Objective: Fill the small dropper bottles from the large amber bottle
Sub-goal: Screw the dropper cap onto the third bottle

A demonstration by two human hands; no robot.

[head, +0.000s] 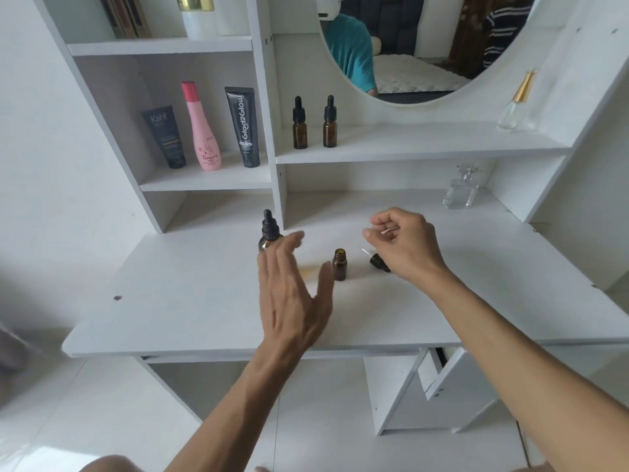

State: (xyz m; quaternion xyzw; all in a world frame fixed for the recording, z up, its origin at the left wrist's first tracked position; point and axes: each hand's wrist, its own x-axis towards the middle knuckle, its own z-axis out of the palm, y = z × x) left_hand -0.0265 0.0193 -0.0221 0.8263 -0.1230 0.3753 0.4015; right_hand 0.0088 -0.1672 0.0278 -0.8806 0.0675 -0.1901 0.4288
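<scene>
Nearest, your left hand (292, 287): fingers straight, grasping nothing, reaching at 11 o'clock toward the large amber bottle (269, 231), capped, partly hidden behind the fingertips. Centre of the desk (190, 301): one small dropper bottle (339, 264), uncapped, upright; its dropper cap (378, 261) lies just beside at 3 o'clock. Your right hand (403, 243): fingers loosely curled above the cap, holding nothing visible. Far shelf (425, 144), 12 o'clock: two capped small bottles (315, 122). Step judged: fetching the source; next, grip and uncap it.
</scene>
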